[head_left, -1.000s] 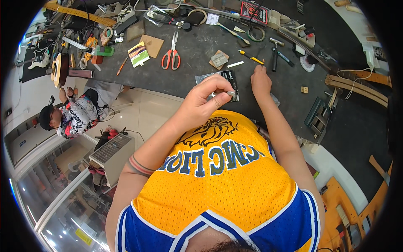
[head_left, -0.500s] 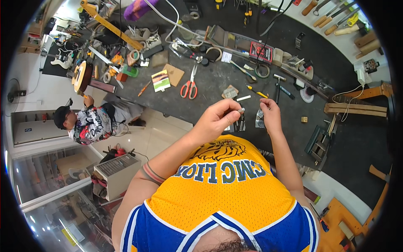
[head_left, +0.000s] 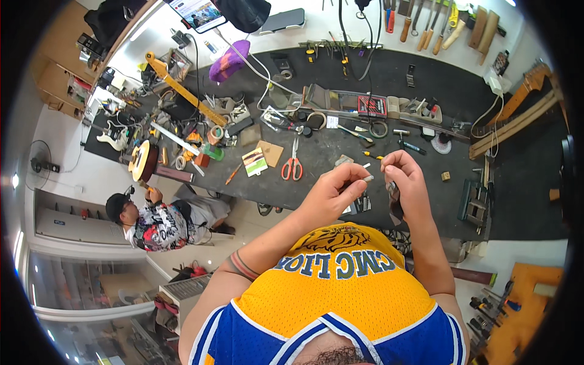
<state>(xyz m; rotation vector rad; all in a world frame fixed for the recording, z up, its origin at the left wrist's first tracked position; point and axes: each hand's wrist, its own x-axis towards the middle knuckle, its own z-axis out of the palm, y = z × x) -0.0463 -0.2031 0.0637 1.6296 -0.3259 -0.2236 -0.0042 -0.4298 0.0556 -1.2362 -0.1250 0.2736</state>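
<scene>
My left hand (head_left: 338,190) is closed in a pinch on a small whitish piece (head_left: 368,178), too small to name more exactly. Close beside it, my right hand (head_left: 407,180) grips a thin, dark grey, slightly shiny sheet (head_left: 394,201) that hangs below the fingers. The two hands are apart above the workbench's near edge. Beneath the left fingers lie some small black items (head_left: 363,203), partly hidden. Just beyond the hands are a yellow pen-like tool (head_left: 373,156) and a small flat block (head_left: 344,160).
Red-handled scissors (head_left: 292,163), a printed card (head_left: 254,162) and a brown square sheet (head_left: 271,152) lie left on the workbench (head_left: 316,152). A hammer (head_left: 401,135) and brush (head_left: 356,135) lie beyond the hands. At far left, a person (head_left: 161,222) holds a guitar (head_left: 143,163).
My right hand has lifted the dark sheet off the bench and brought it nearer the left hand. The left hand keeps its pinch. The whole view has tilted, showing more of the far wall.
</scene>
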